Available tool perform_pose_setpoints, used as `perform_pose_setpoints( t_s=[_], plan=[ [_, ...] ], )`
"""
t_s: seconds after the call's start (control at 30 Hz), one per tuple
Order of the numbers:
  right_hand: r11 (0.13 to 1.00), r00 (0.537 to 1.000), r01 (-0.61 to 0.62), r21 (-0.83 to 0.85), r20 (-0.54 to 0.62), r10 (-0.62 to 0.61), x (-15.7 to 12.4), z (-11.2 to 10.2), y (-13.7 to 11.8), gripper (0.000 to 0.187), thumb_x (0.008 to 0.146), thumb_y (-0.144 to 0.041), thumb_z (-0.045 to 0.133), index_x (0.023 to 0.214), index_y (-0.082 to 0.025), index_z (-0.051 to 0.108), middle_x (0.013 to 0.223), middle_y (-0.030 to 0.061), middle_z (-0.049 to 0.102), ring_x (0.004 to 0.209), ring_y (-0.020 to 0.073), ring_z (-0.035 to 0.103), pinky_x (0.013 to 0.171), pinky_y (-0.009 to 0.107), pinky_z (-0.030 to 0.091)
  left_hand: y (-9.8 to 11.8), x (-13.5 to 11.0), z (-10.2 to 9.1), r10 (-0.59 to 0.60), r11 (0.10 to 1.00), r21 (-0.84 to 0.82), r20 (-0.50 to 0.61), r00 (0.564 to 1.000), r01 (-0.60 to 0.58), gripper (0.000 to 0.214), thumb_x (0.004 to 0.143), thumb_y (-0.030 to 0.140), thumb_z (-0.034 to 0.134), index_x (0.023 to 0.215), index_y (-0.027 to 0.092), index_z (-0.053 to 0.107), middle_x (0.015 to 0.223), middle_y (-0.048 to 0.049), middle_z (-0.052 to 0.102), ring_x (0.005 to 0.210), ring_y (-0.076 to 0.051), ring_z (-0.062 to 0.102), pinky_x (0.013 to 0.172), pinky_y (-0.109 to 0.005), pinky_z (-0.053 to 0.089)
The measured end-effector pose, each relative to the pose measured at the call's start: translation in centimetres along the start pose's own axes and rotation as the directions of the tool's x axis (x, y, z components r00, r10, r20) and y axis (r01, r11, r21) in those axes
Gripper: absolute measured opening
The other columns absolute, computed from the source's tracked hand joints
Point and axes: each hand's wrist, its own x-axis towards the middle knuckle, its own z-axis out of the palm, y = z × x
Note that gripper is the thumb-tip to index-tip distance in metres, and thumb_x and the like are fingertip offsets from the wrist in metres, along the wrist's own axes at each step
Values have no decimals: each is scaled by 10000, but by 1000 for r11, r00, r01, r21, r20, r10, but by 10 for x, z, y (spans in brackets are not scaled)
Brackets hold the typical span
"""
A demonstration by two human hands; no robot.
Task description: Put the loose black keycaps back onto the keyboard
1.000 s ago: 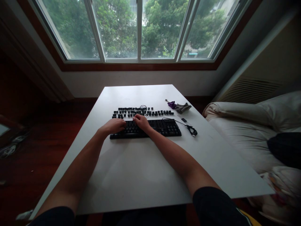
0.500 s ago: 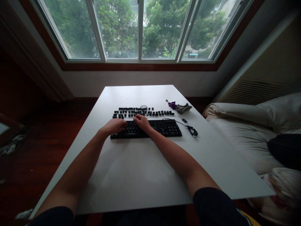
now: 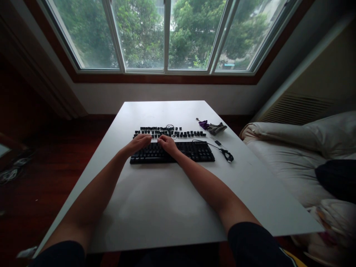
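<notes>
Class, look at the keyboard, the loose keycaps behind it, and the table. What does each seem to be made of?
Keyboard: likely matte black plastic, showing no shine. Loose keycaps: same dull black, probably moulded plastic. Table: smooth white top with soft sheen, perhaps laminate or painted board; cannot tell which.

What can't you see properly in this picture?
- Head view: letters on the loose keycaps, too small.
- Whether the left hand or right hand pinches anything: fingers curl away over the keyboard.
- Purple thing: too small to identify.
- Bedding: cut off by the right edge.
</notes>
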Motion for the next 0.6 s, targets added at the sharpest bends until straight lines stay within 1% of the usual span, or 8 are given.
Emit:
perform_pose_setpoints(
  t_s=[0.03, 0.1, 0.17, 0.2, 0.27, 0.37, 0.5, 0.6],
  plan=[
    [1000, 1000, 7, 2, -2, -7, 0, 0, 1, 243, 855, -414, 542, 755, -204, 615, 614, -35, 579, 604, 136, 515, 612, 253, 385, -5, 1, 5, -42, 998, -53, 3, 999, 42, 418, 916, 509, 443, 642, 210, 338, 593, 43, 295, 531, -93, 267, 494, -254, 247],
    [1000, 1000, 18, 8, -5, -18, 0, 0, 2, 242, 853, -413, 543, 756, -204, 616, 616, -34, 579, 608, 138, 515, 612, 253, 383, -15, 4, 15, -117, 987, -108, 42, 992, 121, 426, 898, 513, 449, 626, 213, 317, 588, 42, 287, 518, -88, 247, 475, -251, 226],
    [1000, 1000, 20, 8, -6, -20, 0, -1, 2, 243, 853, -415, 540, 759, -206, 618, 616, -33, 577, 615, 141, 516, 613, 253, 384, -23, 6, 23, -208, 972, -98, 56, 977, 213, 416, 879, 512, 444, 627, 219, 288, 584, 41, 279, 509, -88, 233, 458, -250, 218],
    [1000, 1000, 20, 5, -7, -20, 0, -1, 3, 243, 853, -416, 539, 758, -207, 619, 618, -33, 576, 620, 142, 517, 614, 253, 384, -26, 7, 26, -228, 969, -88, 54, 972, 232, 408, 876, 513, 437, 637, 221, 281, 585, 39, 282, 509, -89, 231, 454, -247, 220],
    [1000, 1000, 20, -4, -11, -20, 0, -1, 3, 245, 851, -419, 541, 749, -209, 617, 622, -32, 575, 630, 144, 517, 616, 253, 384, -31, 10, 27, -249, 964, -80, 49, 967, 252, 389, 871, 501, 422, 648, 223, 267, 587, 38, 273, 507, -90, 219, 443, -243, 217],
    [1000, 1000, 26, -5, -11, -26, 1, -1, 3, 244, 851, -420, 545, 751, -210, 619, 618, -34, 574, 622, 142, 515, 610, 253, 377, -34, 12, 24, -255, 960, -107, 49, 966, 259, 351, 860, 457, 399, 651, 227, 237, 587, 40, 238, 498, -87, 195, 428, -238, 212],
    [1000, 1000, 16, -10, -4, -16, 1, 0, 2, 249, 855, -426, 545, 760, -208, 617, 610, -36, 573, 603, 138, 506, 601, 253, 371, -36, 15, 20, -284, 955, -83, 13, 959, 284, 288, 843, 419, 339, 666, 236, 205, 559, 36, 222, 480, -98, 194, 398, -237, 229],
    [1000, 1000, 1, -18, -3, -1, 1, 0, 1, 252, 853, -432, 545, 764, -208, 618, 610, -36, 574, 601, 138, 506, 594, 252, 366, -36, 15, 23, -294, 952, -96, -11, 956, 292, 267, 838, 401, 326, 666, 238, 204, 547, 34, 226, 471, -102, 201, 385, -240, 237]
  ],
)
